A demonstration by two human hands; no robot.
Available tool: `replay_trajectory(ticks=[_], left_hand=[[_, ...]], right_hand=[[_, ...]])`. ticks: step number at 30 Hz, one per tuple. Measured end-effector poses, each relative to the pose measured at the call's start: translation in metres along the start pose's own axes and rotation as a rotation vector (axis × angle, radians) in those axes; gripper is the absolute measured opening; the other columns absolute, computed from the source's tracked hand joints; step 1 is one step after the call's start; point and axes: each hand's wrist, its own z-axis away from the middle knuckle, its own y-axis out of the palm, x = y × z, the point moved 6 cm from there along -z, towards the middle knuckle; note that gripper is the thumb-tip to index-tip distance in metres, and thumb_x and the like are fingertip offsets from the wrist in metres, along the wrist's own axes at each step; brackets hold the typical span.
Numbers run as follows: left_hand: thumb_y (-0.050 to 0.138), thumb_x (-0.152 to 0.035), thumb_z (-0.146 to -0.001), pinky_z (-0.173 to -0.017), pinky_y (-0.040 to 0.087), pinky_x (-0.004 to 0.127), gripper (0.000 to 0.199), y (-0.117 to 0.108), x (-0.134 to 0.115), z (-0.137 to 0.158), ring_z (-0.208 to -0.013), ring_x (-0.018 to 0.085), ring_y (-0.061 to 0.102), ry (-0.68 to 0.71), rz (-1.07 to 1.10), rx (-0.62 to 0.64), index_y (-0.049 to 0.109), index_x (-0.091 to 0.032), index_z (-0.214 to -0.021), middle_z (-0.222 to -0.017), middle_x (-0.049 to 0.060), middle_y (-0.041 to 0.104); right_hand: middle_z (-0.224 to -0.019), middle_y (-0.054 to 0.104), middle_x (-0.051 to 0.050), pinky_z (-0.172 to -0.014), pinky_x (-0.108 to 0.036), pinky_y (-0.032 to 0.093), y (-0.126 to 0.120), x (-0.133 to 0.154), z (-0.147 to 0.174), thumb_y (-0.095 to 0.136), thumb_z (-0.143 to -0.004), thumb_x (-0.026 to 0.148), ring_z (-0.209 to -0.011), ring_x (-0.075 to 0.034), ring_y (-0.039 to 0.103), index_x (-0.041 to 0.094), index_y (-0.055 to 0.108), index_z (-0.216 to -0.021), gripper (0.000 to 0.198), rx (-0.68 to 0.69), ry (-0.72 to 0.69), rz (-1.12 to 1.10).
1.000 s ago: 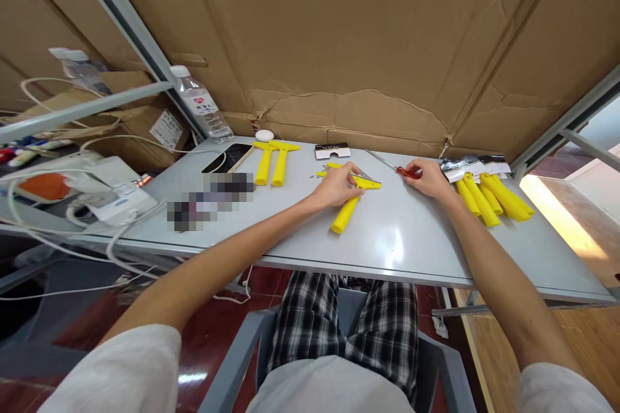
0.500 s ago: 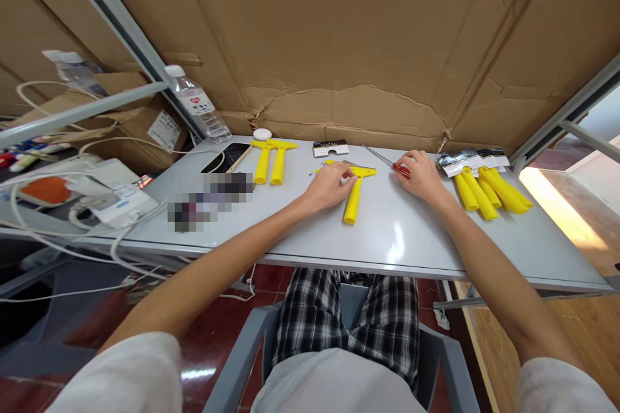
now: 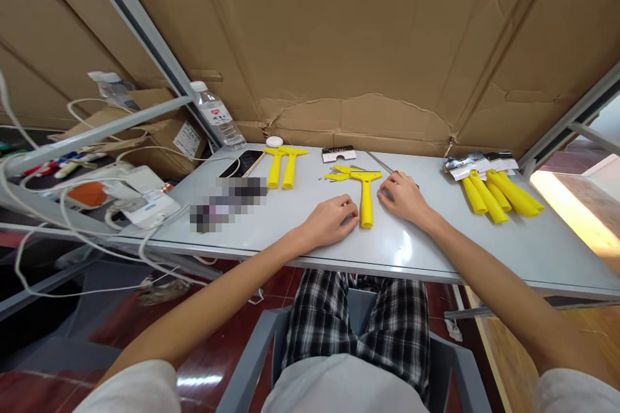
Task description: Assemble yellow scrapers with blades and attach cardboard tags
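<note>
Left hand: withdrawn to eight o'clock of scraper, fingers half-curled, seemingly empty
Right hand: curled (screwdriver grip unclear)
Handle: best steadied

You can read no words: print on the red-marked label of the bottle, the white sticker on the carton and the black-and-white card is too small.

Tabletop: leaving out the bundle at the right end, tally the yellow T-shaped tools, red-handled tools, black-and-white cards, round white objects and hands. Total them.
Yellow T-shaped tools: 3
Red-handled tool: 1
Black-and-white card: 1
Round white object: 1
Hands (left hand, right hand): 2
Total: 8
</note>
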Motion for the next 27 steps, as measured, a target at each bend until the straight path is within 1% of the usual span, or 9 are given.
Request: replay_trajectory(ticks=[2, 4, 7, 9, 12, 14, 16, 20, 27], left_hand=[[0.055, -0.028, -0.107, -0.099, 0.059, 0.044, 0.02, -0.002, 0.006, -0.001, -0.107, 0.027, 0.072, -0.004, -0.016, -0.028, 0.074, -0.021, -0.106, -0.114, 0.01, 0.073], [0.054, -0.029, -0.107, -0.107, 0.057, 0.048, 0.023, -0.003, 0.018, 0.002, -0.115, 0.03, 0.071, -0.024, -0.047, -0.06, 0.075, -0.02, -0.112, -0.119, 0.012, 0.074], [0.053, -0.035, -0.108, -0.119, 0.052, 0.055, 0.035, -0.005, 0.042, 0.014, -0.138, 0.034, 0.064, -0.112, -0.108, -0.08, 0.073, -0.019, -0.132, -0.144, 0.017, 0.071], [0.05, -0.043, -0.11, -0.128, 0.044, 0.058, 0.047, -0.004, 0.056, 0.023, -0.157, 0.036, 0.052, -0.189, -0.151, -0.056, 0.067, -0.019, -0.147, -0.164, 0.019, 0.059], [0.041, -0.054, -0.113, -0.137, 0.026, 0.068, 0.065, 0.0, 0.071, 0.032, -0.172, 0.039, 0.028, -0.333, -0.21, 0.037, 0.051, -0.02, -0.167, -0.184, 0.017, 0.035], [0.034, -0.06, -0.114, -0.137, 0.016, 0.074, 0.072, 0.003, 0.075, 0.035, -0.175, 0.04, 0.018, -0.415, -0.231, 0.102, 0.041, -0.021, -0.175, -0.188, 0.015, 0.023], [0.03, -0.063, -0.114, -0.137, 0.011, 0.075, 0.076, 0.006, 0.076, 0.035, -0.176, 0.04, 0.013, -0.454, -0.239, 0.141, 0.036, -0.022, -0.178, -0.189, 0.013, 0.018], [0.027, -0.06, -0.115, -0.137, 0.012, 0.074, 0.074, 0.008, 0.076, 0.034, -0.176, 0.04, 0.015, -0.453, -0.251, 0.139, 0.037, -0.022, -0.178, -0.189, 0.015, 0.019], [0.028, -0.055, -0.116, -0.137, 0.015, 0.074, 0.07, 0.009, 0.077, 0.036, -0.175, 0.041, 0.018, -0.447, -0.269, 0.121, 0.038, -0.023, -0.177, -0.188, 0.015, 0.021]], right_hand=[[-0.127, 0.073, -0.018, -0.11, -0.052, 0.049, 0.001, -0.003, 0.0, 0.052, -0.107, 0.038, -0.124, -0.035, 0.061, 0.016, 0.077, -0.118, 0.035, 0.011, 0.01, -0.015], [-0.136, 0.072, -0.018, -0.116, -0.051, 0.049, 0.004, -0.004, 0.001, 0.049, -0.109, 0.039, -0.129, -0.034, 0.062, 0.015, 0.076, -0.125, 0.039, 0.027, 0.005, -0.032], [-0.152, 0.066, -0.019, -0.123, -0.047, 0.049, 0.01, -0.005, 0.001, 0.044, -0.111, 0.041, -0.14, -0.033, 0.061, 0.013, 0.071, -0.136, 0.046, 0.049, 0.0, -0.058], [-0.162, 0.059, -0.022, -0.129, -0.048, 0.045, 0.014, -0.007, 0.001, 0.04, -0.112, 0.044, -0.15, -0.034, 0.056, 0.01, 0.067, -0.143, 0.054, 0.065, 0.008, -0.065], [-0.177, 0.042, -0.026, -0.14, -0.051, 0.03, 0.02, -0.007, 0.002, 0.029, -0.113, 0.053, -0.168, -0.036, 0.038, 0.002, 0.054, -0.158, 0.072, 0.153, 0.032, -0.052], [-0.182, 0.031, -0.025, -0.144, -0.055, 0.02, 0.024, -0.006, 0.004, 0.019, -0.114, 0.056, -0.174, -0.036, 0.027, 0.0, 0.044, -0.167, 0.081, 0.227, 0.046, -0.031], [-0.184, 0.025, -0.025, -0.144, -0.058, 0.015, 0.025, -0.004, 0.005, 0.014, -0.113, 0.058, -0.176, -0.036, 0.019, 0.0, 0.037, -0.171, 0.085, 0.277, 0.052, -0.017], [-0.185, 0.019, -0.026, -0.144, -0.058, 0.015, 0.025, -0.002, 0.008, 0.013, -0.112, 0.058, -0.176, -0.037, 0.014, -0.001, 0.033, -0.173, 0.087, 0.327, 0.077, -0.024], [-0.185, 0.02, -0.027, -0.143, -0.065, 0.015, 0.026, 0.007, 0.014, 0.017, -0.111, 0.06, -0.176, -0.039, 0.014, 0.002, 0.033, -0.174, 0.087, 0.33, 0.099, -0.06]])
